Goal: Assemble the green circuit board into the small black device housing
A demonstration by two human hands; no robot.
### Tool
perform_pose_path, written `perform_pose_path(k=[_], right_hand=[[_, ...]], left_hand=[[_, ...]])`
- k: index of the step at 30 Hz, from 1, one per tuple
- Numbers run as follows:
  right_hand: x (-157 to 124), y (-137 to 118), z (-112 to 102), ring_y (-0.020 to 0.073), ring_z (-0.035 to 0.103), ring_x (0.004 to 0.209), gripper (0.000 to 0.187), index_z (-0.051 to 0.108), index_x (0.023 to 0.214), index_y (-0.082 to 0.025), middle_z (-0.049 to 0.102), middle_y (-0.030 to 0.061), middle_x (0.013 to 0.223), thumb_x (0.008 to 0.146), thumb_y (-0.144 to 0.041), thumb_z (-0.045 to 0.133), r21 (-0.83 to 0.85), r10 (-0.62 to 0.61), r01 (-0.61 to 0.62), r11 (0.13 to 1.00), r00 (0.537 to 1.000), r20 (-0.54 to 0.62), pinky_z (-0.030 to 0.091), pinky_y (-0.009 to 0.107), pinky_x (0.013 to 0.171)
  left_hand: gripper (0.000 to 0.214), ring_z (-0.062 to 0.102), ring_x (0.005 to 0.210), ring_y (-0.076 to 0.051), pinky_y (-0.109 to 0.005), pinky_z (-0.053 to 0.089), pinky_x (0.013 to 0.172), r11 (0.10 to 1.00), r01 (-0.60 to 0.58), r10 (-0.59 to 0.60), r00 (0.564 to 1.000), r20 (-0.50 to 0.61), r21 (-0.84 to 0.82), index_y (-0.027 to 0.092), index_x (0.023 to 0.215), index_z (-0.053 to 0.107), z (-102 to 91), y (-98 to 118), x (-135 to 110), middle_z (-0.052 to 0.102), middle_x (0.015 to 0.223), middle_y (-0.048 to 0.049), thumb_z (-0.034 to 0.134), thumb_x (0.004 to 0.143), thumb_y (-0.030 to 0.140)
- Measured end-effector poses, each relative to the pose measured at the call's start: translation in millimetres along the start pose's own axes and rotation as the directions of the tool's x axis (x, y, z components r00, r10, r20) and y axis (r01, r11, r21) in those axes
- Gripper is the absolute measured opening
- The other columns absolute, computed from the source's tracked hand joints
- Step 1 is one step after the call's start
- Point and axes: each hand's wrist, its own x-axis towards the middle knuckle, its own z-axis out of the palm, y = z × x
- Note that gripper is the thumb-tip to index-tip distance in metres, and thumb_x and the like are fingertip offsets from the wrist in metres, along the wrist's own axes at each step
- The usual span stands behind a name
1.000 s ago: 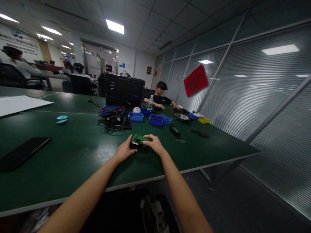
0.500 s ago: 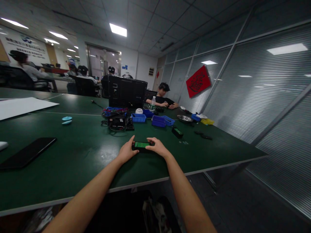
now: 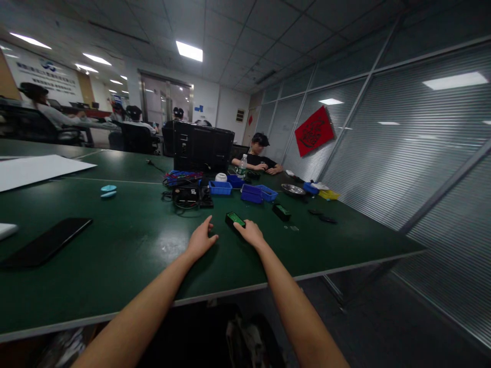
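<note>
- The dark green table is the largest thing; it crosses the frame from the left edge to the lower right, and it carries all the things below.
- A person in a black shirt sits at its far side, a little right of the upper centre, with both forearms on the table.
- The black monitor shows me its back, just above the centre of the frame.
- A flat black slab lies at the lower left.
- My left hand, near the centre, is open, thumb and fingers well apart, and it has hold of nothing.
- My right hand, just right of the centre, is partly closed around the near end of the black box; its thumb is on top.
- This black box rests on the table between my hands, a little below the centre, with a green circuit board on its upper face.
- A second black box, also with green on top, stands to the right of it, apart.
- A small clear piece lies below that one, nearer to me.
</note>
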Motion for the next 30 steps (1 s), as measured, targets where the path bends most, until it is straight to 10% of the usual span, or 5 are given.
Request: perform_pose_path(k=[9,21,30], right_hand=[[-22.2,-46.9,22.4,0.0252,0.053,0.095,0.038,0.049,0.108,-0.011,0.057,0.0166,0.102,0.078,-0.035,0.05,-0.169,-0.068,0.039,0.985,0.983,-0.172,0.04,0.033,0.075],[-25.2,-43.5,32.0,0.0233,0.049,0.096,0.049,0.041,0.121,-0.011,0.055,0.0136,0.106,0.078,-0.031,0.05,-0.161,-0.212,0.181,0.97,0.957,-0.197,0.037,0.032,0.078],[-53.1,-62.4,29.6,0.026,0.042,0.1,0.049,0.047,0.119,-0.016,0.052,0.0139,0.109,0.075,-0.036,0.056,-0.306,-0.586,0.512,0.803,0.772,-0.247,0.032,0.039,0.083]], left_hand=[[0.06,0.056,0.086,-0.013,-0.025,0.046,0.076,0.996,0.029,-0.034,0.998,-0.056,-0.082,0.013,0.128,0.035,-1.4,-0.2,1.9,0.06,0.102,-0.0066,0.051,0.07,0.016],[0.056,0.058,0.085,-0.013,-0.025,0.046,0.076,0.988,0.09,-0.104,0.988,-0.117,-0.123,0.014,0.124,0.039,-5.3,4.2,0.7,0.061,0.099,-0.007,0.052,0.07,0.014],[0.051,0.058,0.085,-0.013,-0.027,0.046,0.08,0.963,0.156,-0.21,0.946,-0.246,-0.221,0.013,0.121,0.04,-10.2,-1.2,3.7,0.06,0.099,-0.0083,0.049,0.07,0.012]])
